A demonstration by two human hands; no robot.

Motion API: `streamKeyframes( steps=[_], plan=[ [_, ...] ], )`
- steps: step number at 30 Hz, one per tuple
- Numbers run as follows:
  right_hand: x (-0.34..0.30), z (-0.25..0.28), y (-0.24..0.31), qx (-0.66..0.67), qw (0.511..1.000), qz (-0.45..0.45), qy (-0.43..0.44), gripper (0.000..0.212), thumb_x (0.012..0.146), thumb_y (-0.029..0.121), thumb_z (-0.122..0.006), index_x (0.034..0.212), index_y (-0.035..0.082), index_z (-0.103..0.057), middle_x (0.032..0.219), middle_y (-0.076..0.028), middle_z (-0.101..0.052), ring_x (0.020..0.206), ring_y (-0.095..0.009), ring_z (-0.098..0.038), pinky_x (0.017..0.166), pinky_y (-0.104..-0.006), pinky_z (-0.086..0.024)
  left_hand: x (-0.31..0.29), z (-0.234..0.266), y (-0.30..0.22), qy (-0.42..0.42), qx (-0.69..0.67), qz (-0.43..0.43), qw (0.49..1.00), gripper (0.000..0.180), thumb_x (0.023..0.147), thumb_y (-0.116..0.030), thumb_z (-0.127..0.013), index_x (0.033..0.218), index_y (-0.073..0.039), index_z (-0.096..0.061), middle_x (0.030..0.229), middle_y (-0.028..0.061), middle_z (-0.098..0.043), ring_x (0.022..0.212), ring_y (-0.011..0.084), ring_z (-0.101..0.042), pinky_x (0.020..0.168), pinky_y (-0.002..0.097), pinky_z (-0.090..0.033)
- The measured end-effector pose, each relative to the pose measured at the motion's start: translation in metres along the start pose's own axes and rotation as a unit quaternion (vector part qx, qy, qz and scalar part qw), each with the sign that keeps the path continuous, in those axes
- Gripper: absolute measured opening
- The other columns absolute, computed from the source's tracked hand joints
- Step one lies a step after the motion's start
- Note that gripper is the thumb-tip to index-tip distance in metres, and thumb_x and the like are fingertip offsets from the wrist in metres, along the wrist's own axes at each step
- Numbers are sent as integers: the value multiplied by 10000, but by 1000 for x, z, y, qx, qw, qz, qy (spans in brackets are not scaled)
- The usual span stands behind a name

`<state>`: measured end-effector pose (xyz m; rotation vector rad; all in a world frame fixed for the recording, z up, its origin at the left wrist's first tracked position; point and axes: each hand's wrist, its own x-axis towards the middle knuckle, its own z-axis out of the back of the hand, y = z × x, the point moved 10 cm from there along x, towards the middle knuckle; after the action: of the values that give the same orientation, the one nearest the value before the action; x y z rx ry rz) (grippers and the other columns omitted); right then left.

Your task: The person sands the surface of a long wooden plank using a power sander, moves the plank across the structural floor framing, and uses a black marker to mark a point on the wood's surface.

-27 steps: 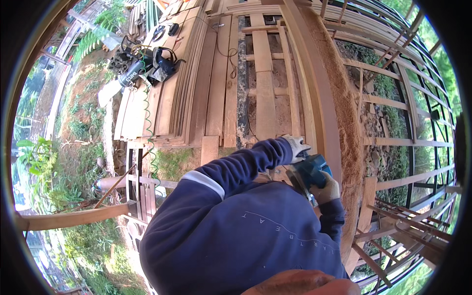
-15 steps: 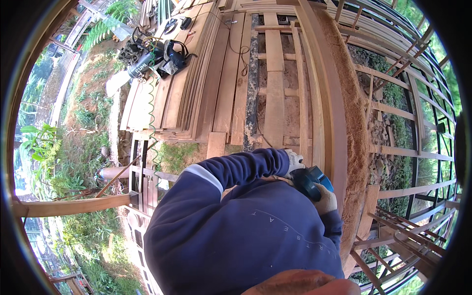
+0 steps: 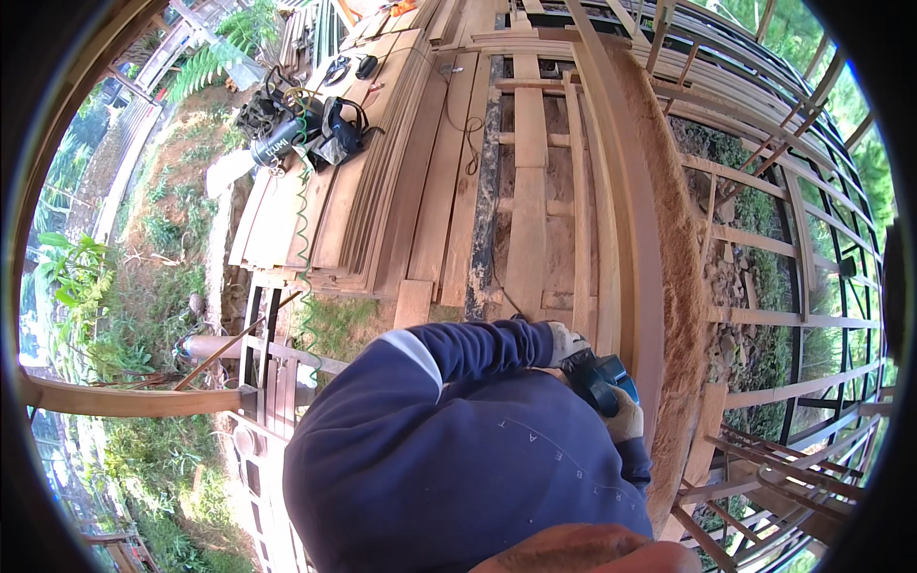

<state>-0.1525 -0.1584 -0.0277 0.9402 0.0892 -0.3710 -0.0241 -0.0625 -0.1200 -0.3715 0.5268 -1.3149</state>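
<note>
A dark teal electric planer (image 3: 594,384) sits at the near end of a long wooden beam (image 3: 642,277), close against my body. My left hand (image 3: 570,348), in a pale glove, is closed on its front part. On its rear, my right hand (image 3: 626,417), also gloved, is wrapped round the handle. Both sleeves are dark blue. The planer's sole and its contact with the wood are hidden from above. Brown shavings (image 3: 688,244) lie thick along the beam's right side.
Stacked planks (image 3: 334,205) lie ahead to the left. On them rest a black cylindrical tool (image 3: 277,145), a dark bag-like item (image 3: 339,132) and earmuffs (image 3: 366,67). A coiled green hose (image 3: 302,229) hangs down the stack's near end. A timber framework (image 3: 764,315) stands to the right.
The whole view has shifted slightly, showing more of the far end. My hands and the planer sit a little lower and nearer my body, with both hands still gripping it.
</note>
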Motion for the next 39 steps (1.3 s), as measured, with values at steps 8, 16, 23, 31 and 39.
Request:
streamKeyframes(
  steps=[8, 16, 23, 31, 39],
  plan=[
    [-1, -1, -18, 6, 999, -32, -38, 468, 676, 172, -746, 1111, 17, -667, 967, -152, -720, 891, -244, -699, 805, -355, -544, -1, 9, -5, -40, 1, 127, 991, 606, 869, -398, -642, 1357, -82, -471, 1092, 202, -658, 953, 372, -664, 862, 450, -525],
    [-7, 47, -47, 297, 929, -104, -195, 314, 707, 22, -664, 1020, -5, -665, 772, -36, -646, 707, -125, -621, 646, -295, -517, -28, 39, 44, -179, -294, 270, 899, 577, 840, -363, -695, 1297, -52, -529, 1102, 209, -651, 1026, 350, -638, 895, 413, -504],
    [-31, 135, 51, 524, 788, 79, -314, 537, 648, -81, -438, 1171, -69, -555, 864, -138, -616, 699, -250, -613, 700, -367, -521, 42, -71, -34, 44, -133, -40, 989, 1017, 694, -519, -776, 1506, -122, -311, 1484, 212, -394, 1409, 372, -316, 1147, 455, -282],
    [-48, 204, 20, 437, 820, -48, -365, 548, 769, -90, -470, 1314, -36, -472, 964, -146, -621, 621, -218, -608, 579, -305, -526, 15, -139, 9, 296, -29, 67, 952, 362, 835, -440, -595, 987, -134, -716, 1001, 138, -709, 947, 325, -672, 818, 435, -516],
    [-136, 132, -163, 361, 847, -236, -311, 531, 766, -78, -563, 1287, 18, -521, 846, -89, -614, 574, -142, -578, 512, -263, -487, -232, -121, 192, 226, 171, 363, 888, 295, 816, -318, -640, 1078, -187, -670, 1080, 103, -704, 1130, 280, -604, 1023, 489, -352]
  ],
)
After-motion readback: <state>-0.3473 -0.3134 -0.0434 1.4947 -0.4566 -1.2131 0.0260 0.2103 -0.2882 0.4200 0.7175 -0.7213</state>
